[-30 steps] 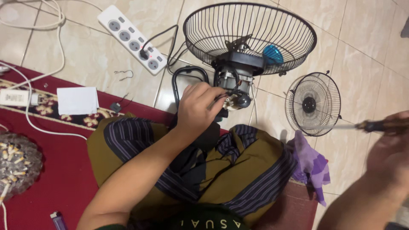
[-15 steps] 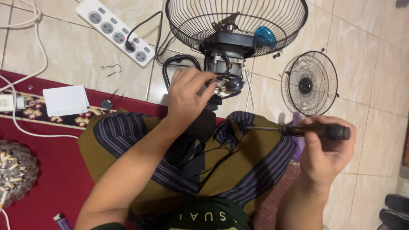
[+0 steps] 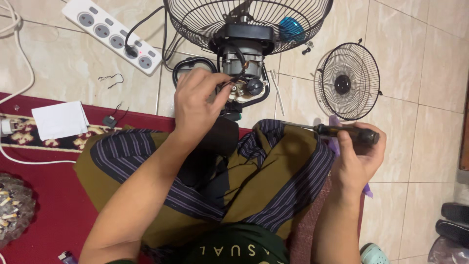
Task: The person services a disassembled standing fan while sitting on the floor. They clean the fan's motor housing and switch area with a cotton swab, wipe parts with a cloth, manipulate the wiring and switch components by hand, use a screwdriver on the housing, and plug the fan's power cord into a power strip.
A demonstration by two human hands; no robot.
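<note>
My left hand (image 3: 198,100) rests on the exposed motor (image 3: 243,63) of a fan lying on the floor, fingers pinching the dark wires at its lower end. The fan's black wire guard (image 3: 195,19) with a blue blade (image 3: 292,29) inside lies beyond the motor. My right hand (image 3: 359,156) grips the dark handle of a screwdriver (image 3: 337,131), its thin shaft pointing left above my lap, tip apart from the motor. My legs are wrapped in an olive striped sarong (image 3: 273,171).
A white power strip (image 3: 115,36) with a black plug lies at upper left. A small round black grille (image 3: 347,85) sits on the tiles at right. A white paper (image 3: 58,120) and an ashtray (image 3: 14,208) lie on the red rug (image 3: 44,195). Dark shoes (image 3: 454,220) are at far right.
My right hand has brought the screwdriver in from the far right edge toward my lap. My left hand stays at the motor wires. The view has shifted slightly.
</note>
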